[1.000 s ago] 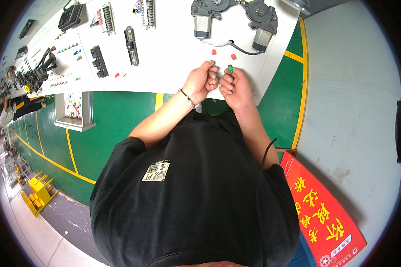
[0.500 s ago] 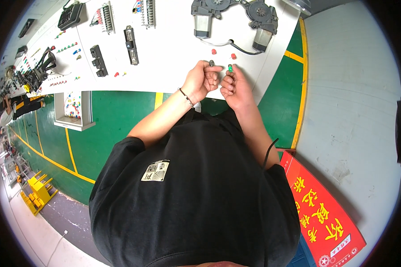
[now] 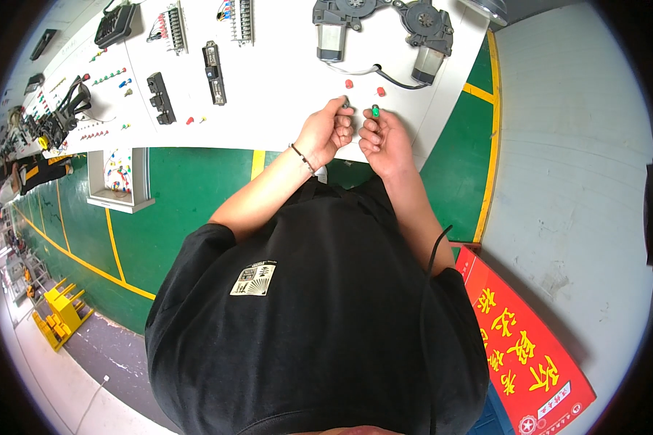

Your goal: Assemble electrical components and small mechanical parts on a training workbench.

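My left hand (image 3: 331,130) is closed, with a small dark cylindrical piece (image 3: 346,104) pinched at its fingertips. Close beside it, my right hand (image 3: 386,139) pinches a small green cylindrical piece (image 3: 376,112) between thumb and fingers. The two pieces are held a little apart, above the near edge of the white table (image 3: 283,109). Just beyond my fingertips lie two small red parts, one red part (image 3: 349,84) on the left and another red part (image 3: 381,91) on the right. What the pieces are exactly is too small to tell.
Two motors with round black housings, a left motor (image 3: 331,40) and a right motor (image 3: 426,61), lie at the back with a cable. Black switch panels (image 3: 213,74) and terminal blocks (image 3: 174,30) stand further left. An open drawer (image 3: 120,203) juts out left; a red sign (image 3: 522,341) leans right.
My left fingers have shifted slightly around the dark piece, covering more of it. The green piece is turned a little more upright in my right hand.
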A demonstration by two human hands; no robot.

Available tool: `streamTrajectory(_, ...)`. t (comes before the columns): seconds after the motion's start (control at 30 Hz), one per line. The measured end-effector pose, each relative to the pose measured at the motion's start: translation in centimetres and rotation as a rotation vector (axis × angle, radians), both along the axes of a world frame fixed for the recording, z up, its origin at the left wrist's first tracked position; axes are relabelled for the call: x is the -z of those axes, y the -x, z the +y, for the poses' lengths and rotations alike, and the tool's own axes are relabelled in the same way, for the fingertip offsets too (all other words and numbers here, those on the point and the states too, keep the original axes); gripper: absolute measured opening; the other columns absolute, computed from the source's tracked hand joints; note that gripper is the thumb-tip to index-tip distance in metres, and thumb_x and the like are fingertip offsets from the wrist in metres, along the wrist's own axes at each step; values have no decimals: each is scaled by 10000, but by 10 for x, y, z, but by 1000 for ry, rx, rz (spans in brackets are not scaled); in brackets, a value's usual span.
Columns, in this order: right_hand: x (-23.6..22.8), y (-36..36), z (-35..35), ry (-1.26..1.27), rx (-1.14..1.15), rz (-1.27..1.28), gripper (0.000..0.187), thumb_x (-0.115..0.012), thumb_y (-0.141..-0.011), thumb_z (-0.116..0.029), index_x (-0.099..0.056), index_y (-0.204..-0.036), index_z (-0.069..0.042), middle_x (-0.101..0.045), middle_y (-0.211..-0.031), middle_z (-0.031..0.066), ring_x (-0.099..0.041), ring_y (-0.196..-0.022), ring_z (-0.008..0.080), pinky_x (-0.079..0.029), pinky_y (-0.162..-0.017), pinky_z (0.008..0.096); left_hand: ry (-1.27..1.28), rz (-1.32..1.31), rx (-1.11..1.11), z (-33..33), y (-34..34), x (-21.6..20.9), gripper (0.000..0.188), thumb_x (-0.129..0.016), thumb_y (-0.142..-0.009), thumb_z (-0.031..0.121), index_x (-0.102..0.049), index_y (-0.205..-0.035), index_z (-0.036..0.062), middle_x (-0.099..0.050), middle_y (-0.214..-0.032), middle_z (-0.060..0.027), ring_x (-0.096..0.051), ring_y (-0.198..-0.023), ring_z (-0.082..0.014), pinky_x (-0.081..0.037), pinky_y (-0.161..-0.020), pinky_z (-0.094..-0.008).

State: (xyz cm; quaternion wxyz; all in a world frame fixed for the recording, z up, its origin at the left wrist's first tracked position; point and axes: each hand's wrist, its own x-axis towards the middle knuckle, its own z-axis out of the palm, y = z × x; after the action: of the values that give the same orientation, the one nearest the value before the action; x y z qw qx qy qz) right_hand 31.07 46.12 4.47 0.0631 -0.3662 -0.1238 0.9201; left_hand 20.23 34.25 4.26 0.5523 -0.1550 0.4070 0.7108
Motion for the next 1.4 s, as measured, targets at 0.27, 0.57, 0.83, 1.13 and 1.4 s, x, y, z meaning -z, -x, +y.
streamTrajectory(0.27, -7, 0, -5, 10, -3, 8, 285, -517, -1024, -304, -551, -948, -31, -454, -691, -9, -372, -514, 81, -294, -444, 219, -101, -116, -36, -3, 1, -4, 328, -481, -1036, 287, -612, -987, -9, -495, -681, 19, -455, -589, -107, -420, -563, -248)
streamTrajectory(0.57, -3, -2, -3, 0, 20, -35, 289, -538, -1016, -309, -552, -948, -28, -437, -679, -15, -360, -504, 80, -288, -437, 219, -110, -110, 1, -3, 1, -11, 367, -483, -1046, 312, -610, -971, -25, -526, -719, -3, -490, -620, -115, -444, -583, -235)
streamTrajectory(0.83, 3, -2, 2, -5, -14, -26, 252, -537, -1009, -271, -550, -934, -31, -429, -673, -24, -354, -496, 75, -282, -431, 216, -109, -108, 17, -1, 3, -5, 427, -412, -1067, 344, -611, -971, -21, -543, -724, -12, -503, -624, -124, -460, -598, -251)
streamTrajectory(1.13, 0, 2, 1, -13, -11, -32, 234, -518, -1007, -248, -562, -934, -31, -426, -661, -27, -369, -494, 73, -287, -424, 215, -156, -107, 22, -1, 4, 0, 392, -413, -1059, 311, -610, -973, -17, -534, -717, -2, -500, -622, -119, -461, -609, -255)
streamTrajectory(1.4, 9, 2, 4, -33, -19, 7, 271, -524, -1012, -286, -568, -944, -28, -424, -649, -28, -366, -493, 74, -284, -429, 216, -165, -112, 9, 0, 5, 12, 380, -411, -1050, 281, -622, -985, -28, -615, -686, -52, -558, -600, -164, -499, -620, -294)
